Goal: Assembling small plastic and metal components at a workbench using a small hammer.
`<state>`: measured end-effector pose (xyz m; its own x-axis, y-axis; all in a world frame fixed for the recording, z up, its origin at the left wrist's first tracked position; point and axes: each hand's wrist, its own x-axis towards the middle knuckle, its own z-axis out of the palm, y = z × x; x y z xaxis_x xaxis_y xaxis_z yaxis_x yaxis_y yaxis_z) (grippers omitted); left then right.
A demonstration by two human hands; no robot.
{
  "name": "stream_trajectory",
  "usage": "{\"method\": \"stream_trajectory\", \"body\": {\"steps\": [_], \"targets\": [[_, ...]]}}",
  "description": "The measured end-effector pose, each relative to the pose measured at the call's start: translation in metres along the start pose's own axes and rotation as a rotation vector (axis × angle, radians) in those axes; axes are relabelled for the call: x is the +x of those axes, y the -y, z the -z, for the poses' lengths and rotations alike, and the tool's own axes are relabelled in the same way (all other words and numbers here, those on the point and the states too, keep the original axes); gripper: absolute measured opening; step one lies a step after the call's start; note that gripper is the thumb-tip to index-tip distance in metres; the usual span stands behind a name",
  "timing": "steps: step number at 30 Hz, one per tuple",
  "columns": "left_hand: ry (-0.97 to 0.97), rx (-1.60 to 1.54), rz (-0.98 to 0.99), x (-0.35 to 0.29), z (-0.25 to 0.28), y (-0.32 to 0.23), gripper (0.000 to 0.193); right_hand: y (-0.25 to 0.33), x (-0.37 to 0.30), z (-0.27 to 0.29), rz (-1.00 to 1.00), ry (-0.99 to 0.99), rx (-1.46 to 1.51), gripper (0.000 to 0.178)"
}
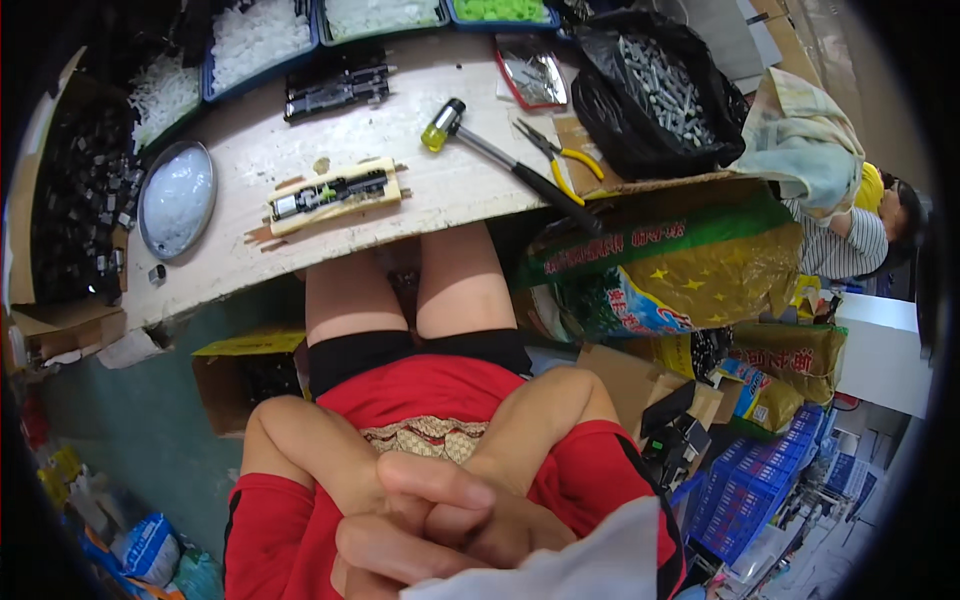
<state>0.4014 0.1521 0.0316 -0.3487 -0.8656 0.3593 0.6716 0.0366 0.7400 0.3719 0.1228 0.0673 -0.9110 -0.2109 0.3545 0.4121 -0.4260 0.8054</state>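
Both of my hands are raised close in front of my red shirt, overlapping at the bottom of the view. My left hand (415, 490) has its fingers curled, with the tips toward my other hand. My right hand (515, 525) is bent in against it, its fingers partly covered. A blurred white sheet or cloth (570, 565) lies across the lower part of the hands; whether fingers grip it is unclear. On the table (440, 185) ahead sits a cream fixture (370, 187) holding a black and silver mechanism (325, 195). A similar black assembly (338, 92) lies farther back.
A yellow-tipped mallet (500, 155) and yellow-handled pliers (560, 160) lie at the table's right. Behind are a black bag of metal parts (665, 90) and trays of white pieces (255, 45). A round dish (178, 200) stands left. Another person (850, 240) is at far right.
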Motion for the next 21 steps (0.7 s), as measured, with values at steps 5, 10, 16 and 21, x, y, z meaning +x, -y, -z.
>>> {"method": "stream_trajectory", "body": {"steps": [5, 10, 16, 21], "targets": [[-0.080, 0.017, -0.119, -0.024, -0.023, 0.018, 0.025, 0.030, 0.065, -0.036, -0.407, -0.010, -0.582, 0.049], [-0.076, -0.330, -0.148, -0.052, 0.016, 0.024, 0.022, -0.045, 0.003, 0.005, 0.213, -0.180, -0.102, 0.060], [0.027, -0.452, -0.207, 0.000, 0.022, 0.026, 0.014, -0.049, 0.013, -0.038, 0.146, -0.618, 0.234, 0.060], [0.137, -0.363, -0.237, -0.056, -0.120, 0.031, 0.009, -0.053, 0.019, -0.013, 0.182, -0.544, 0.285, 0.057]]}}
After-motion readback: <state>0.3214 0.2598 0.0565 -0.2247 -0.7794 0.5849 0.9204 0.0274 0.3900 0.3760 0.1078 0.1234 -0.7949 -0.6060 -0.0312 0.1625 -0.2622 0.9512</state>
